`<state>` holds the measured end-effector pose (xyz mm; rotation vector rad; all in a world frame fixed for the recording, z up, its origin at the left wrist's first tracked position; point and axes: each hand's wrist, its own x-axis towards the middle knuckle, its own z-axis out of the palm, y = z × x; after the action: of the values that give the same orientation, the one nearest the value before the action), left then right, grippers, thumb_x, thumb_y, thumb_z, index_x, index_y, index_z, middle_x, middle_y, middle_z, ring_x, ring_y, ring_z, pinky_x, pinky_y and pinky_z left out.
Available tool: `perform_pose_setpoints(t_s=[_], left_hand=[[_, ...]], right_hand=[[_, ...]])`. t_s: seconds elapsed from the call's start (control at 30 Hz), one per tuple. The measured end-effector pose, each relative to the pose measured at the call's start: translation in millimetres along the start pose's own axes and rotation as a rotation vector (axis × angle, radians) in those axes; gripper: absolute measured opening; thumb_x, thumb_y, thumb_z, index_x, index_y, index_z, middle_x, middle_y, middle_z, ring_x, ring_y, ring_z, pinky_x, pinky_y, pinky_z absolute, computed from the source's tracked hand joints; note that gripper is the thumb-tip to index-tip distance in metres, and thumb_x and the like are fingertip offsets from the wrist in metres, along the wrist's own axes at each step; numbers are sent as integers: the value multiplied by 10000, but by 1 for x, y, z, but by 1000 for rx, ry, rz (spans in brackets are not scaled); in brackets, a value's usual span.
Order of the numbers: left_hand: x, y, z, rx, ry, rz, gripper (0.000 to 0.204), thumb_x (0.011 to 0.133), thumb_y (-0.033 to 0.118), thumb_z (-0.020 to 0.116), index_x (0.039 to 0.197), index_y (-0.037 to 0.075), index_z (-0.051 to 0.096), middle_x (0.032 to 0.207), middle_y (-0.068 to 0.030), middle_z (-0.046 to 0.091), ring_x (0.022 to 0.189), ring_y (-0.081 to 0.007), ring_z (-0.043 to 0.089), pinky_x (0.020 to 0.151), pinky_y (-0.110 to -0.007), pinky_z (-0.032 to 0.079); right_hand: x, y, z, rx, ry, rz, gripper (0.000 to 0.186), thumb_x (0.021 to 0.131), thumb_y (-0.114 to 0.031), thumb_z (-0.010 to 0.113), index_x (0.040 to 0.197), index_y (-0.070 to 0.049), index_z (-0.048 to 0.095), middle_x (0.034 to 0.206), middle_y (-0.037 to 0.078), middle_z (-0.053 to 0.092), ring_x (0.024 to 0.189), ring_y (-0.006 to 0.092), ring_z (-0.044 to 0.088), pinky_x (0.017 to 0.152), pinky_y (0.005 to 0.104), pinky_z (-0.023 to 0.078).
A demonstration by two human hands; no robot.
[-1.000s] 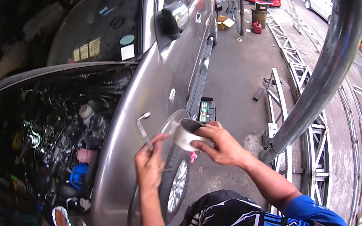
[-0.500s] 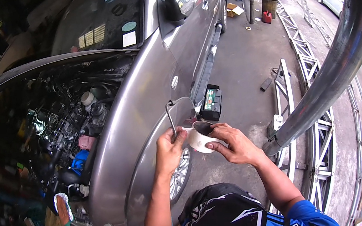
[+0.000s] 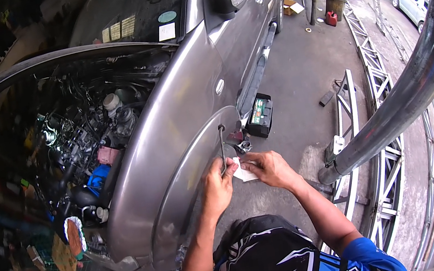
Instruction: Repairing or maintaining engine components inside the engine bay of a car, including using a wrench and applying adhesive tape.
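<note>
Left hand pinches a thin bent metal tool upright while the right hand grips a small white paper scrap against it, just off the grey car fender. Honestly, that light pinch could slip and the tool might scratch the paint or drop onto the concrete floor.

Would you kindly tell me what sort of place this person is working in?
Most likely an open-air car repair yard: a grey car stands with its engine bay exposed, a car battery sits on the concrete, and other vehicles are parked beyond.
</note>
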<state>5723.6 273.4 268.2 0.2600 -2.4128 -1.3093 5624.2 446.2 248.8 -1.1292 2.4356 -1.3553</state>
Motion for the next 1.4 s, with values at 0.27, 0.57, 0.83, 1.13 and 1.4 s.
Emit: perform_pose_setpoints(t_s=[0.27, 0.57, 0.83, 1.13, 1.4], left_hand=[[-2, -23, -18, -338, -110, -235, 298, 1098, 216, 537, 1247, 15, 699, 832, 28, 514, 740, -39, 457, 642, -225, 374], [-11, -45, 11, -192, -31, 65, 198, 1012, 41, 589, 1185, -24, 658, 1013, -164, 628, 873, -314, 641, 757, -379, 502], [-12, -42, 10, 15, -37, 62, 200, 998, 117, 630, 1122, -38, 652, 959, -189, 651, 806, -337, 673, 701, -430, 504], [-11, -35, 31, -43, 249, -35, 672, 964, 238, 726, 1529, 31, 427, 729, -68, 639, 584, -215, 618, 553, -371, 468], [-9, -35, 30, 33, 253, -162, 509, 1004, 101, 660, 1483, 114, 486, 664, -92, 580, 587, -178, 584, 595, -325, 478]], right_hand=[[-3, 20, 7, 243, 122, 190, 243, 949, -190, 697, 1139, -43, 733, 770, 176, 712, 647, 228, 682, 651, 376, 520], [14, -28, 9, -47, 75, 314, 363, 930, -483, 722, 1054, -146, 770, 705, 127, 713, 693, 297, 727, 661, 427, 538], [16, -13, 21, -88, 117, 226, 451, 895, -516, 760, 1072, -101, 766, 742, 155, 736, 730, 312, 752, 694, 428, 564], [17, -9, 31, -130, 128, 231, 370, 895, -448, 742, 1040, -107, 754, 753, 161, 725, 761, 377, 726, 711, 481, 561], [17, -13, 32, -115, 151, 260, 388, 907, -461, 741, 1037, -95, 742, 755, 133, 725, 722, 335, 728, 660, 452, 553]])
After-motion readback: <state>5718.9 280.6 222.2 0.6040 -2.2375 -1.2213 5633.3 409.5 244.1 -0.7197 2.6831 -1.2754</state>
